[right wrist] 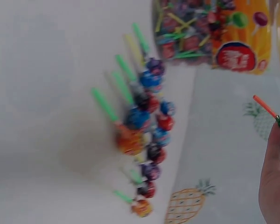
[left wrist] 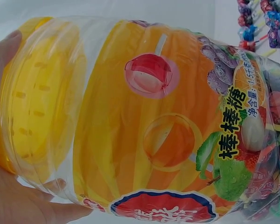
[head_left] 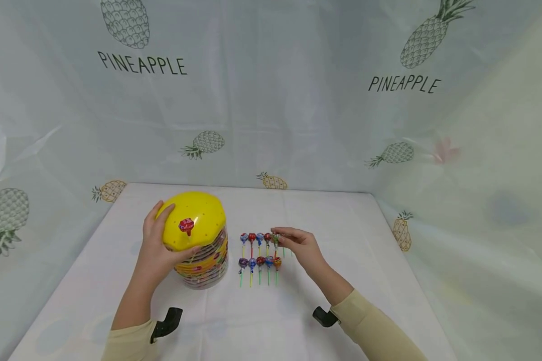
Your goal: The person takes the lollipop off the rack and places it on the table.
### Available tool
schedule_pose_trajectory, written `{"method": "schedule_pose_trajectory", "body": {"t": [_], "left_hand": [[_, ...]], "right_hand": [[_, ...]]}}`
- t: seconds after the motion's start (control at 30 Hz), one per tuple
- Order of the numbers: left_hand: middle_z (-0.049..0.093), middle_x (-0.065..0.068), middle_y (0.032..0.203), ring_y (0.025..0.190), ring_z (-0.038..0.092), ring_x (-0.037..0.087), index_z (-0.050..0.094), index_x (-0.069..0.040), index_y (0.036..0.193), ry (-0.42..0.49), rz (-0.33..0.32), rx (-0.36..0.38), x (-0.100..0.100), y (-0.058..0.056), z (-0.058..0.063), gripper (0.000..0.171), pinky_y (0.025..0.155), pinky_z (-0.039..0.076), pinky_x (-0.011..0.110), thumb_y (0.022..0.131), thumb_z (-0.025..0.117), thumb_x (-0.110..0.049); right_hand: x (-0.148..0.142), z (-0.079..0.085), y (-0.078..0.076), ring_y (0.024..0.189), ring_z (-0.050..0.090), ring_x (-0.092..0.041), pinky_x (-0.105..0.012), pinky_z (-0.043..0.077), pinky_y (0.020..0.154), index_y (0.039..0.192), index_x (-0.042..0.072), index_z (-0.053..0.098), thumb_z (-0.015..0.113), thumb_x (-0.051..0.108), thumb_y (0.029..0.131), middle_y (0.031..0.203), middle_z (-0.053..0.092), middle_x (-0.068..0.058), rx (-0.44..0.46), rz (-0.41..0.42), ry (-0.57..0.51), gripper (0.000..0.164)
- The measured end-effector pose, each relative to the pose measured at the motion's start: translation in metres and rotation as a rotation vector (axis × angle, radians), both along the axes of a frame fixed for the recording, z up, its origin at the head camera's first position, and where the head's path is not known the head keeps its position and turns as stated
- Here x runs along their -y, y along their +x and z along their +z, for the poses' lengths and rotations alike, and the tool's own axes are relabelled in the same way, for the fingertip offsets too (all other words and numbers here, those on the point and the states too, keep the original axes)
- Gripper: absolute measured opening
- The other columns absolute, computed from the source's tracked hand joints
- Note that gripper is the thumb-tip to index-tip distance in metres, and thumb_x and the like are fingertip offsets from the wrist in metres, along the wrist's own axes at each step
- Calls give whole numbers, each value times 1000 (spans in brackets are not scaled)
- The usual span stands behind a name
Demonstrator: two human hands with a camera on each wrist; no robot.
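Observation:
A clear plastic lollipop jar (head_left: 203, 271) with a yellow lid (head_left: 203, 208) and a fruit-printed label (left wrist: 140, 116) stands on the left of the table. My left hand (head_left: 155, 250) grips its top, fingers over the far side of the lid and thumb across the near side. My right hand (head_left: 304, 248) pinches a green-wrapped lollipop with an orange-red stick (right wrist: 265, 106), held above the table in the right wrist view. Close by lie two rows of wrapped lollipops (head_left: 260, 261), sticks toward me. Part of the far row is hidden behind the right hand.
The table (head_left: 235, 331) has a white cover. A pineapple-printed sheet (head_left: 280, 100) hangs behind it and at its sides. Through the jar's clear bottom part, more lollipops (right wrist: 182, 28) show.

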State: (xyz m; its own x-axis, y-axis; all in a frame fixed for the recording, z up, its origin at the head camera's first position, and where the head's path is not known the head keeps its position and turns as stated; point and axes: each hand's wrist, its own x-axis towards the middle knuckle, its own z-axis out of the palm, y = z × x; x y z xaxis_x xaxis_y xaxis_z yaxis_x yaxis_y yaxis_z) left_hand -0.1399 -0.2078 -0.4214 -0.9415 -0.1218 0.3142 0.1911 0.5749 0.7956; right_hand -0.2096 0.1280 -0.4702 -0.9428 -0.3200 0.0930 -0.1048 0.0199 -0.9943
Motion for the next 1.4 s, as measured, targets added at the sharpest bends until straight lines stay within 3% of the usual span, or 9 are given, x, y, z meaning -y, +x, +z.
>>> {"method": "schedule_pose_trajectory", "body": {"t": [0.2,0.53,0.8,1.07,1.4], "left_hand": [[0,4,161,137,22,45,26,-17,154,0,9,0,1,2,1,105,97,36,69,70,88,-13],[0,3,161,138,22,45,26,-17,154,7,14,-2,2,2,1,105,97,37,68,69,88,-12],[1,2,161,137,23,45,27,-19,154,10,16,-3,2,2,2,105,96,37,69,69,88,-11],[1,4,161,137,23,45,27,-18,154,15,10,-1,1,1,1,105,97,37,69,69,88,-11],[2,4,161,138,23,45,27,-18,154,13,5,-4,1,-2,0,104,97,36,69,69,88,-12]], "right_hand": [[-11,-21,1,113,61,-22,-35,53,92,123,-1,66,59,2,95,131,59,-15,118,-67,43,28],[-25,-49,-1,103,65,-22,-36,54,90,124,-1,65,64,4,92,131,58,-16,184,-101,61,32],[-30,-67,-6,92,70,-28,-41,56,85,118,-9,63,69,-2,86,110,67,-22,225,-175,124,34],[-35,-82,-11,80,68,-20,-35,57,72,102,-2,73,77,-2,79,91,72,-12,159,-194,308,23],[-31,-91,-14,79,65,-17,-31,55,66,100,2,73,78,4,80,93,69,-5,127,-206,493,21]]}}
